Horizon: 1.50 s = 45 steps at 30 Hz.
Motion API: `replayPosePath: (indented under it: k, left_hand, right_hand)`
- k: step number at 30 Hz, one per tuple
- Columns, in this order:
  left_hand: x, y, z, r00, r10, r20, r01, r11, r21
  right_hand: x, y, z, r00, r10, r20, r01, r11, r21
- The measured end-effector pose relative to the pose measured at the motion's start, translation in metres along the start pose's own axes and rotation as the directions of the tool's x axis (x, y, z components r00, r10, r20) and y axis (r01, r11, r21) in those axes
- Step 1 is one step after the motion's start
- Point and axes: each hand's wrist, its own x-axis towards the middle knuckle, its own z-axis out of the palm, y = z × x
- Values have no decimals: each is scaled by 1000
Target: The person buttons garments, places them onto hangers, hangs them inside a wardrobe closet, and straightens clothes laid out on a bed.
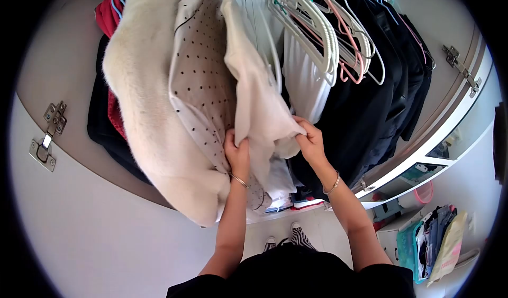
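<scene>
Left section: a fluffy cream coat (pixel 140 86) hangs beside a red garment (pixel 106 16) and a dark garment (pixel 100 113). Right section: white hangers (pixel 332 60) — grouped with pink ones — hang beside black garments (pixel 370 97). Metal hinges (pixel 55 119) are visible at both sides. Lower right: folded clothes (pixel 436 234) stand in a row.
</scene>
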Motion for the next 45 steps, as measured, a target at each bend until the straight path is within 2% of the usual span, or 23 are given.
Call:
replayPosePath:
  k: [1,3,4,5,6,7,8,9,10,11,13,15,16,18,19,21,23,26,30,33,34,38,45]
  left_hand:
    - [5,0,3,999,-46,8,44,988,146]
    - [24,-8,17,996,-83,-10,84,991,101]
    - [37,-16,18,982,158,103,-189,838,511]
    - [48,-23,19,900,315,300,-422,463,780]
    - [54,-15,27,907,285,312,-407,394,824]
    - [60,-16,31,906,289,308,-405,389,827]
    - [67,-16,30,973,105,205,-231,481,846]
    - [77,-19,28,991,-87,103,-40,539,841]
    - [86,-21,25,976,-214,38,107,628,771]
    - [92,-23,22,965,-260,42,180,766,617]
    - [96,-26,22,941,-334,59,307,913,270]
    - [93,-34,28,931,-354,85,357,934,-18]
    - [93,-37,32,930,-354,99,364,925,-113]
    - [91,-42,39,922,-360,141,385,890,-243]
    - [90,-44,41,918,-365,159,396,874,-282]
    - [89,-47,41,910,-370,185,412,851,-327]
    - [85,-47,40,919,-355,173,395,845,-360]
    - [72,-40,34,954,-290,81,299,874,-383]
    - [46,-19,20,975,-219,-33,194,918,-346]
    - [28,1,12,959,-280,-51,257,929,-265]
    - [23,0,7,965,-248,-84,229,955,-190]
    - [9,-5,-1,958,-246,-147,214,955,-208]
    - [2,6,-9,983,-173,-58,158,966,-204]
  right_hand:
    - [1,-2,-4,1000,1,4,-1,1000,0]
    - [11,-4,-9,980,8,201,-35,991,130]
    - [16,-10,-8,956,40,289,-88,984,157]
    - [19,-12,-9,955,35,294,-86,983,161]
    - [23,-13,-11,894,120,432,-213,961,174]
    - [26,-13,-11,803,192,564,-338,926,166]
    - [27,-14,-9,788,156,595,-359,902,239]
    - [27,-13,-11,783,151,604,-360,901,241]
    - [28,-11,-13,753,194,629,-420,877,233]
    - [30,-9,-15,722,233,652,-477,850,225]
    - [32,-7,-21,703,234,672,-483,850,209]
    - [30,13,-27,644,142,752,-565,750,342]
    - [30,21,-26,646,138,751,-561,753,344]
    - [28,29,-15,725,27,688,-633,421,650]
    - [30,28,-9,725,32,688,-634,420,649]
    - [36,27,6,899,344,269,-437,721,537]
    - [50,21,18,915,331,230,-402,789,464]
    - [81,20,44,963,150,224,-192,965,181]
    - [138,23,92,988,17,153,-71,932,356]
    - [183,17,128,996,-43,80,10,925,379]
    - [197,11,136,996,-63,65,34,925,379]
    - [241,-23,164,991,-125,48,100,930,353]
    - [258,-69,200,974,-189,128,150,952,265]
